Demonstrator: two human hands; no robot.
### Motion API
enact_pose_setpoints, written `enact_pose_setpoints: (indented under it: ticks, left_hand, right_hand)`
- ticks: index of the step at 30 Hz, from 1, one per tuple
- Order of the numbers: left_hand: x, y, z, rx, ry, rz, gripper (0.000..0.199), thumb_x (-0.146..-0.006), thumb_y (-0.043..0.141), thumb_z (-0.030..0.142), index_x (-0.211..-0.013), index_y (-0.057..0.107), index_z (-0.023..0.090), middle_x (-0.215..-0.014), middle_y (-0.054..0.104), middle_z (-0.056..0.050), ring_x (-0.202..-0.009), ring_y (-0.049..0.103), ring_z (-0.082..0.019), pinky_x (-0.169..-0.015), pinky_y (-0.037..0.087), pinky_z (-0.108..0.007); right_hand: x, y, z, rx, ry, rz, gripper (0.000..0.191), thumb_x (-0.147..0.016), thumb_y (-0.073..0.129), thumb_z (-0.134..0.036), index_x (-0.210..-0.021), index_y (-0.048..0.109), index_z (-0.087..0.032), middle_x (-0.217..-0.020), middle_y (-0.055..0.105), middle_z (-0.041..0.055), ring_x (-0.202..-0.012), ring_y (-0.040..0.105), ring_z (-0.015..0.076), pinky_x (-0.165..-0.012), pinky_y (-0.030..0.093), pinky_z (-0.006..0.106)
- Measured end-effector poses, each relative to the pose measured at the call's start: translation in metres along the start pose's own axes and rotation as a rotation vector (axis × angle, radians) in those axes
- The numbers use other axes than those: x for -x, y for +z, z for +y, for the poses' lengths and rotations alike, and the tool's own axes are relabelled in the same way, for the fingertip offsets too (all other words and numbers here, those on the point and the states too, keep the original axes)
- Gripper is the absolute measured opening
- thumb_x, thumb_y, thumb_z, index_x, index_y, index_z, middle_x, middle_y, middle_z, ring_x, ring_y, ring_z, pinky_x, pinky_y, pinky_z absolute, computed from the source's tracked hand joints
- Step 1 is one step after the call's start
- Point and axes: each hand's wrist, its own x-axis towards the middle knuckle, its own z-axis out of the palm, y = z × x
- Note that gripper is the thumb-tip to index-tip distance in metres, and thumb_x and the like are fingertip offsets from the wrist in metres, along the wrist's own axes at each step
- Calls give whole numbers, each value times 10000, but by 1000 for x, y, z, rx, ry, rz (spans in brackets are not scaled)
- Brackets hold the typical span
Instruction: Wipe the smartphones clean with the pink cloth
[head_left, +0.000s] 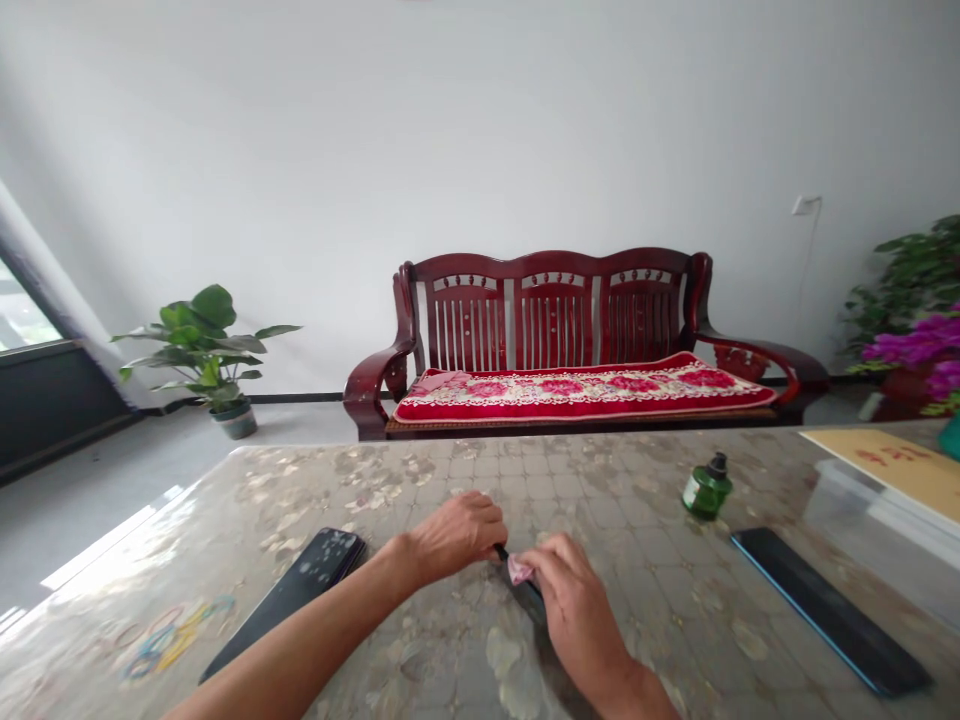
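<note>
Over the middle of the table, my left hand (463,533) is closed, its fingertips pinching the end of a thin black strip (501,552). Close beside it on the right, my right hand (574,590) has its fingers pressed round a small pink cloth (518,570), which lies against the same strip. The strip runs from the left fingertips under the cloth and on beneath my right hand. Its lower part is hidden or merges with a shadow, so I cannot tell its full shape.
A phone-like black slab (289,590) and several coloured rubber bands (176,637) lie left on the patterned table (420,660). To the right are a green bottle (706,488), a blue-edged dark slab (829,610) and a yellow booklet (892,462). A wooden bench (551,300) stands behind.
</note>
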Motion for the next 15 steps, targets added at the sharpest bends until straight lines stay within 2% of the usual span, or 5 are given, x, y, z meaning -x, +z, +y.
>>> enact_pose_setpoints:
  ticks: [3, 7, 10, 15]
  left_hand:
    - [20, 5, 7, 97, -163, 9, 253, -996, 505, 397, -878, 622, 206, -858, 627, -22, -818, 572, -182, -761, 402, -282]
    - [37, 10, 17, 206, -359, 87, 251, -1012, 471, 379, -897, 613, 207, -878, 621, -14, -822, 579, -170, -741, 407, -258]
    - [40, 15, 23, 261, -444, 130, 223, -1007, 472, 333, -885, 614, 212, -876, 608, -6, -835, 584, -164, -738, 416, -244]
    - [39, 19, 31, 300, -547, 169, 197, -981, 491, 320, -869, 614, 213, -881, 608, -8, -843, 597, -172, -727, 431, -245]
  right_hand:
    - [1, -3, 14, -162, 201, 144, 278, -963, 449, -312, -918, 711, -228, -909, 650, 51, -876, 604, 181, -816, 478, 299]
    - [1, -8, 30, -261, 404, 338, 363, -871, 540, -492, -896, 748, -196, -928, 709, 93, -843, 632, 220, -753, 508, 320]
    - [2, -4, 34, -274, 444, 333, 398, -845, 555, -521, -901, 763, -185, -925, 728, 107, -822, 640, 229, -744, 507, 326]
    - [4, 7, 39, -132, 388, 244, 352, -881, 505, -443, -907, 759, -201, -861, 711, 86, -810, 641, 217, -762, 485, 312]
